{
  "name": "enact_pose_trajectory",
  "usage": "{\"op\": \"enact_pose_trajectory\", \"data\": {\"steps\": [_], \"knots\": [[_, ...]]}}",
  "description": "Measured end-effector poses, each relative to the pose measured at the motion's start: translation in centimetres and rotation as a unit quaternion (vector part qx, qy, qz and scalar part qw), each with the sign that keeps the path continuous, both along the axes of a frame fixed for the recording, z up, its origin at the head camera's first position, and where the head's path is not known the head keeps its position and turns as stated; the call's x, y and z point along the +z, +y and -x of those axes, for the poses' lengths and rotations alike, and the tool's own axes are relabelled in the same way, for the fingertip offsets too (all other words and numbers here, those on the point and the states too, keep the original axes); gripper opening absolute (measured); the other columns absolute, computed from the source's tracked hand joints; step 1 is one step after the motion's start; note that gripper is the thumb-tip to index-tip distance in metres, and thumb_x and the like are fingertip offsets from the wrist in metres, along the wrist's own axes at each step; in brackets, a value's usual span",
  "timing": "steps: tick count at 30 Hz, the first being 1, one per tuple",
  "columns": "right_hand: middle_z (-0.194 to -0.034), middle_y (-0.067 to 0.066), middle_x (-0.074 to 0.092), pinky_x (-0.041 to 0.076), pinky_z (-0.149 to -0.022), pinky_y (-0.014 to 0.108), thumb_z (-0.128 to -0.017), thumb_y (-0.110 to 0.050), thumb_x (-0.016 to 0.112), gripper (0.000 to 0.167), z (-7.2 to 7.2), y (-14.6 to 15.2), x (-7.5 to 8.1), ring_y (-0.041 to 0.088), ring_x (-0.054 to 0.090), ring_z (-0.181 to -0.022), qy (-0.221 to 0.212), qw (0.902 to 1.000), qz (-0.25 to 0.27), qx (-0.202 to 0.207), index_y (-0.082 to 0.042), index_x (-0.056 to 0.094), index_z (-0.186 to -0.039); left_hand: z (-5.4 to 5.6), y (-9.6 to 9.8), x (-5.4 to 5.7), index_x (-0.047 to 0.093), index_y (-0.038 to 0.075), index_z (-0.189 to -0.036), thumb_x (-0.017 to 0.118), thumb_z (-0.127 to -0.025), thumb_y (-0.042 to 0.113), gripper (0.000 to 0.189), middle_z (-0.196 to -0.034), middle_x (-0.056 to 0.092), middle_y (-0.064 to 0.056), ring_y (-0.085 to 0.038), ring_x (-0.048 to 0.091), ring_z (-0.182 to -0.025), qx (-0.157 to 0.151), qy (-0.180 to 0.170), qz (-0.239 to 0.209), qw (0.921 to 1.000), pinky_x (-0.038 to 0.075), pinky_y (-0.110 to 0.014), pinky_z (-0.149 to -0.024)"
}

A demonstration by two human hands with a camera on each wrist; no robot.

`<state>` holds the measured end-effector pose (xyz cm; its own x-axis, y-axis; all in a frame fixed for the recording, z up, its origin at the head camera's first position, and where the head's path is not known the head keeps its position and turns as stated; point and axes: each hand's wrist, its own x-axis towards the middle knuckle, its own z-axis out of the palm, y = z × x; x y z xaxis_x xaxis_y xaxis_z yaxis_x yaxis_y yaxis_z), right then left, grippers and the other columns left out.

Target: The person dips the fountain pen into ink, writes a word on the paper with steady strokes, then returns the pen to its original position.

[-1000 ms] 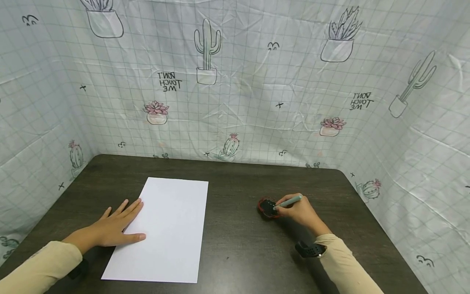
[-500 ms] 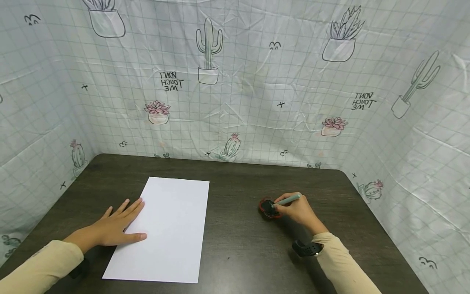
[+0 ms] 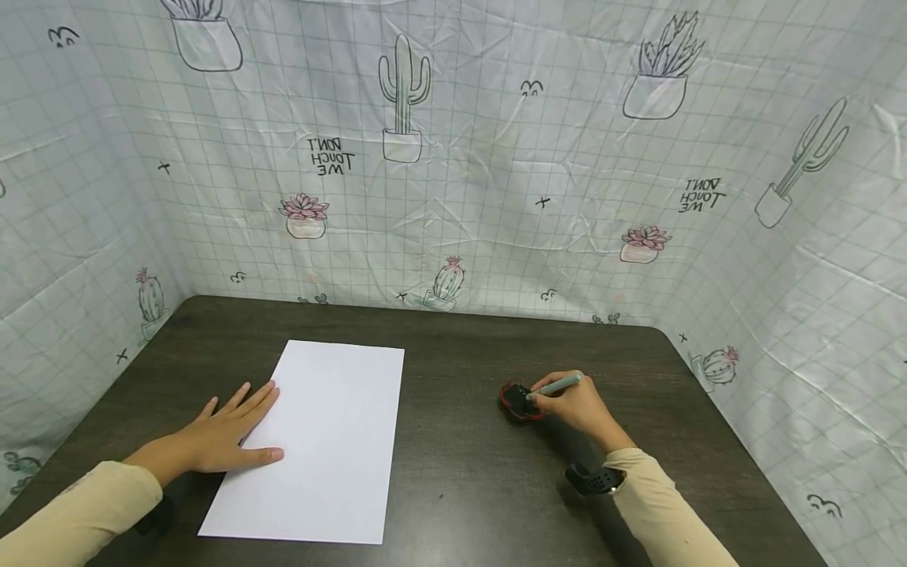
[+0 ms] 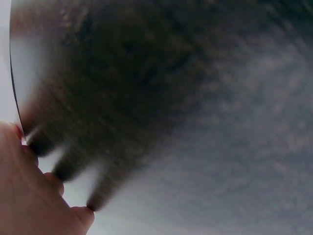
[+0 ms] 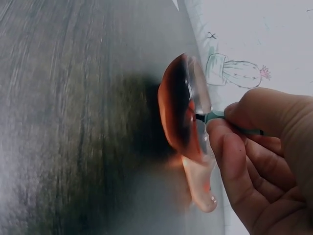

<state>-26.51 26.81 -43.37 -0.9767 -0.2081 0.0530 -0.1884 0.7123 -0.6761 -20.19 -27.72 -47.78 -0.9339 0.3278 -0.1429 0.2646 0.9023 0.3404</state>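
My left hand [image 3: 220, 441] lies spread at the left edge of a blank white sheet of paper [image 3: 333, 449], fingers straight and thumb on the sheet. Its fingertips [image 4: 56, 183] rest on the surface in the left wrist view. Over on the right, my right hand [image 3: 577, 409] pinches a pale green pen-shaped tool [image 3: 564, 384] between thumb and fingers. The tool's dark tip is over or in a small red-rimmed dish [image 3: 505, 409] with something black inside. In the right wrist view the dish [image 5: 165, 110] looks orange and translucent; whether the tip touches the contents I cannot tell.
A dark wood table [image 3: 453, 472] with rounded back corners carries everything. White cloth [image 3: 468, 181] printed with cacti surrounds its back and sides. A black band [image 3: 595, 479] circles my right wrist over the sleeve.
Both hands, the paper and the dish hold nearly the same places. The right hand and its tool shift only slightly at the dish, and the whole head view drifts a few pixels.
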Motion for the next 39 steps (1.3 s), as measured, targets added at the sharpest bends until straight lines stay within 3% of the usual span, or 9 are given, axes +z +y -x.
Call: {"op": "enact_pose_trajectory", "data": {"steps": [5, 9, 19, 23, 29, 34, 39], "knots": [[-0.078, 0.004, 0.07, 0.05, -0.054, 0.03, -0.086, -0.015, 0.072, 0.011, -0.4, -0.9, 0.7, 0.02, 0.063, -0.064, 0.01, 0.9993, 0.034, -0.012, -0.007, 0.073, -0.094, 0.0, -0.1, -0.2, 0.016, 0.016, -0.155, 0.053, -0.078, 0.076, 0.104, -0.161, 0.011, -0.01, -0.048, 0.006, -0.143, 0.0, 0.003, -0.002, 1.0, -0.005, -0.077, -0.1], [-0.08, 0.011, 0.071, 0.055, -0.058, 0.032, -0.087, -0.015, 0.072, 0.015, -0.5, -2.9, 1.4, 0.025, 0.068, -0.069, 0.018, 0.9966, 0.08, 0.0, -0.003, 0.072, -0.096, 0.0, -0.1, -0.1, 0.017, 0.015, -0.155, 0.053, -0.078, 0.076, 0.105, -0.161, 0.011, -0.01, -0.048, 0.006, -0.143, -0.001, 0.005, -0.001, 1.0, -0.005, -0.077, -0.1], [-0.076, 0.003, 0.069, 0.049, -0.054, 0.027, -0.084, -0.016, 0.073, 0.01, 0.5, -11.1, 1.9, 0.015, 0.058, -0.059, 0.024, 0.9879, 0.147, 0.042, -0.01, 0.075, -0.093, -0.1, 0.0, 0.6, 0.018, 0.013, -0.154, 0.052, -0.079, 0.076, 0.105, -0.161, 0.01, -0.01, -0.048, 0.005, -0.143, -0.005, 0.002, -0.01, 0.9999, -0.005, -0.078, -0.1], [-0.076, 0.007, 0.069, 0.051, -0.057, 0.027, -0.085, -0.013, 0.073, 0.014, 0.6, -14.9, 1.7, 0.016, 0.061, -0.062, 0.012, 0.9792, 0.186, 0.082, -0.005, 0.075, -0.096, -0.1, 0.0, 0.3, 0.019, 0.012, -0.154, 0.053, -0.079, 0.075, 0.104, -0.161, 0.011, -0.01, -0.048, 0.006, -0.143, -0.001, 0.004, -0.008, 1.0, -0.005, -0.077, -0.1], [-0.08, 0.025, 0.068, 0.054, -0.06, 0.025, -0.086, -0.001, 0.068, 0.014, -0.7, -20.0, 2.7, 0.031, 0.067, -0.067, -0.009, 0.96, 0.241, 0.143, 0.009, 0.071, -0.096, -0.5, 0.5, 0.9, 0.022, 0.008, -0.153, 0.057, -0.079, 0.072, 0.104, -0.16, 0.014, -0.015, -0.05, 0.007, -0.142, 0.0, 0.001, -0.011, 0.9999, -0.003, -0.077, -0.1], [-0.077, 0.02, 0.07, 0.047, -0.054, 0.02, -0.087, -0.003, 0.069, 0.01, 0.0, -23.3, 1.2, 0.013, 0.062, -0.06, 0.0, 0.9616, 0.232, 0.147, 0.004, 0.073, -0.092, -0.6, 0.7, 1.7, 0.022, 0.006, -0.152, 0.059, -0.08, 0.068, 0.102, -0.159, 0.014, -0.016, -0.051, 0.006, -0.142, 0.0, -0.006, -0.018, 0.9998, -0.004, -0.078, -0.1], [-0.075, 0.009, 0.072, 0.048, -0.052, 0.02, -0.086, -0.008, 0.071, 0.006, 0.8, -25.7, -0.6, 0.008, 0.064, -0.06, 0.004, 0.9661, 0.216, 0.141, -0.005, 0.075, -0.089, -0.4, 0.4, 0.8, 0.02, 0.009, -0.153, 0.056, -0.079, 0.073, 0.104, -0.16, 0.013, -0.014, -0.05, 0.006, -0.142, 0.0, 0.001, -0.008, 1.0, -0.004, -0.078, -0.1]]}}
